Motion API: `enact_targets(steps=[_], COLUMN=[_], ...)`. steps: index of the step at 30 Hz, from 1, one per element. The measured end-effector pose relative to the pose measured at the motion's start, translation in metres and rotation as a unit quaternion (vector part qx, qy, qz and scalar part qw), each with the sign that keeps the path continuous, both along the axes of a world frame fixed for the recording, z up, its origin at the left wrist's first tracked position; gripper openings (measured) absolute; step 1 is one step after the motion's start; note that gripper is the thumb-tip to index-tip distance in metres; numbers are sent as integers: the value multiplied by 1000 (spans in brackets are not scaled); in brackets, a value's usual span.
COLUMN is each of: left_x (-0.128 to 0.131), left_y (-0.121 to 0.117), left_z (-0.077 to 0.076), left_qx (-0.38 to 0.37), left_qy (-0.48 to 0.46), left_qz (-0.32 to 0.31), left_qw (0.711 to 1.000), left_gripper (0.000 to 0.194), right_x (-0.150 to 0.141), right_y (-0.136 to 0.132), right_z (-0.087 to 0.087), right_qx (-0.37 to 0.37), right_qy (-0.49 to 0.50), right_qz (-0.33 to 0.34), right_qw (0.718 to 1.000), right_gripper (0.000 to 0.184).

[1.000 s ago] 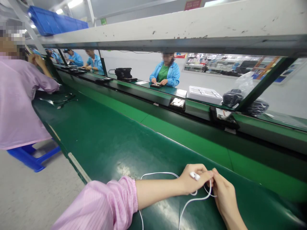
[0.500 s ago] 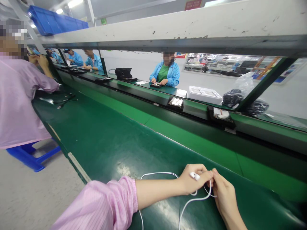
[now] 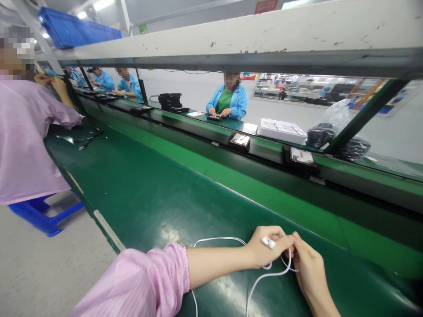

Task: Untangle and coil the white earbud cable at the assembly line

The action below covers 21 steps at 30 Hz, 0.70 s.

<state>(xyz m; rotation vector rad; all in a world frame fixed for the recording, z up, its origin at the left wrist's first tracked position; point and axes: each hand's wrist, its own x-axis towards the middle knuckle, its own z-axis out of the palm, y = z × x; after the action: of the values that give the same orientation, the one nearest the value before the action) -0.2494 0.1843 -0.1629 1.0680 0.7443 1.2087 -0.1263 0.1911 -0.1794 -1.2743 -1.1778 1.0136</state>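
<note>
My left hand [image 3: 269, 246] reaches in from the left over the green tabletop, its fingers closed on white wired earphones [image 3: 268, 242]. One white earbud lies across the back of that hand near the thumb. Fingertips of my right hand [image 3: 309, 264] pinch the thin earphone cable [image 3: 264, 276] and meet those of my left. What exactly sits between the fingertips is hidden. From the hands the cable loops down to the tabletop, and another length runs behind my left forearm.
Beyond the green table [image 3: 139, 198] run a green strip [image 3: 238, 189] and a raised belt carrying black trays [image 3: 299, 158]. A white shelf beam [image 3: 211, 46] crosses above. A pink-sleeved co-worker [image 3: 29, 132] sits at left; another in blue [image 3: 228, 103] works opposite, beside a white box [image 3: 281, 131].
The black trays on the raised belt have shifted slightly left. Seams in the green strip have moved right. My hands and the earphones look the same.
</note>
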Motion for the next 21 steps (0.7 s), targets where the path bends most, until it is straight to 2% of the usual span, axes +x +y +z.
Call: enact_targets(steps=[10, 21], left_x=[-2, -1], left_y=[0, 0], left_z=[-1, -2], left_qx=[8, 6], left_qy=[5, 4], left_qz=[-8, -3], left_qw=[1000, 1000], left_gripper=[59, 62], right_x=[4, 0], right_y=[2, -1], right_z=[-6, 1], right_qx=[28, 14], right_qy=[-6, -4], right_qz=[11, 7], right_qw=[1000, 1000], right_gripper=[64, 66])
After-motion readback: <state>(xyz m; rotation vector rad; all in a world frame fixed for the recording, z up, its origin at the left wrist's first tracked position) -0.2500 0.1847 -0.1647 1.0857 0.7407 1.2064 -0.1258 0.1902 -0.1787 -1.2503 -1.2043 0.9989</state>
